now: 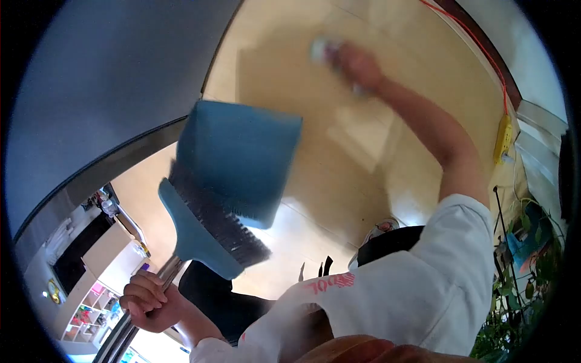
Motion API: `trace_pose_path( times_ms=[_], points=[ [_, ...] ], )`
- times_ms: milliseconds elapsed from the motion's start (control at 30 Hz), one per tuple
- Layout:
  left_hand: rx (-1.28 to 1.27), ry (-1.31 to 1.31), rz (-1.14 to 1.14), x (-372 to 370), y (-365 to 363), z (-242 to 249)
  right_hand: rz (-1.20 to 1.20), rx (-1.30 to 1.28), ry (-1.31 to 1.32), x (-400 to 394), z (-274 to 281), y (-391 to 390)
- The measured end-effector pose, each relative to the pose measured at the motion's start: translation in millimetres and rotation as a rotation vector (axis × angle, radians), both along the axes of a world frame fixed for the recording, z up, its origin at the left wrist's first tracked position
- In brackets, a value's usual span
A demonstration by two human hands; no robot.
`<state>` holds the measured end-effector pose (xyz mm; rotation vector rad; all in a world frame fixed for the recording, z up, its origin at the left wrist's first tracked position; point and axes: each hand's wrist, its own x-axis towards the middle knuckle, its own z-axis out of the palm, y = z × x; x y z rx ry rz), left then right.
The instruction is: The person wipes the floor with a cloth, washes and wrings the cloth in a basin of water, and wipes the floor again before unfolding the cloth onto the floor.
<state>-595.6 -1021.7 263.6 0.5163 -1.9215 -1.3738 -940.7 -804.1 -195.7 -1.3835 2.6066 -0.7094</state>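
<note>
White sweatshirt [387, 296] is worn nearest; the broom handle [172, 270], clasped by the left hand's [151, 302] fingers, is best held steady; a blurred whitish object [318, 51] is gripped by the right hand [358, 66].

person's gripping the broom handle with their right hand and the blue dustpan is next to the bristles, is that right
Not quite: the head view shows the left hand gripping the handle of the broom, while the right hand is a blur out over the floor. The blue dustpan is next to the bristles.
</note>
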Motion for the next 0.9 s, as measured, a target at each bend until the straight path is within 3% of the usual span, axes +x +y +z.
trace_pose_path(
  times_ms=[33, 67, 100, 167, 200, 300, 367, 400, 467, 500, 567, 633, 667, 767, 800, 867, 900],
  points=[
    [0.054, 0.034, -0.058, -4, -5, 1, 0.150, 0.081, -0.191, 46, 19, 3],
    [0.040, 0.063, -0.092, -18, -2, -2, 0.199, -0.211, -0.584, 88, 26, 15],
    [0.025, 0.096, -0.132, -35, 1, -7, 0.104, 0.077, -0.845, 129, 37, 17],
    [-0.028, 0.122, -0.230, -55, -11, -19, 0.662, -0.160, -0.338, 185, 15, 58],
    [0.004, 0.155, -0.354, -70, -24, -27, 0.790, -0.308, -0.058, 203, 18, 69],
    [-0.062, 0.180, -0.441, -132, -51, -58, 0.833, -0.327, 0.007, 213, 21, 81],
    [-0.005, 0.168, -0.325, -174, -51, -75, 0.685, -0.362, -0.106, 207, 19, 93],
    [0.131, 0.189, -0.372, -191, -61, -81, 0.612, -0.385, -0.164, 201, 20, 97],
    [0.226, 0.202, -0.519, -225, -76, -96, -0.269, -0.068, -1.069, 142, 97, 124],
    [0.248, 0.191, -0.515, -240, -86, -103, -0.291, 0.212, -0.555, 114, 64, 150],
    [0.297, 0.175, -0.505, -268, -95, -120, -0.641, 0.039, -0.156, 45, 35, 224],
    [0.238, 0.142, -0.404, -292, -82, -129, -0.892, -0.202, 0.003, -12, 2, 293],
    [0.203, 0.130, -0.347, -299, -77, -135, -0.945, -0.618, 0.176, -15, 40, 254],
    [0.285, 0.107, -0.365, -317, -102, -143, -0.640, -0.388, 0.042, 20, -6, 240],
    [0.313, 0.091, -0.355, -322, -114, -145, -0.399, -0.187, -0.047, 63, -3, 222],
    [0.325, 0.081, -0.386, -328, -128, -148, -0.302, -0.107, -0.102, 170, 9, 156],
    [0.331, 0.072, -0.398, -329, -134, -150, -0.156, -0.021, -0.622, 192, 45, 137]
  ],
)
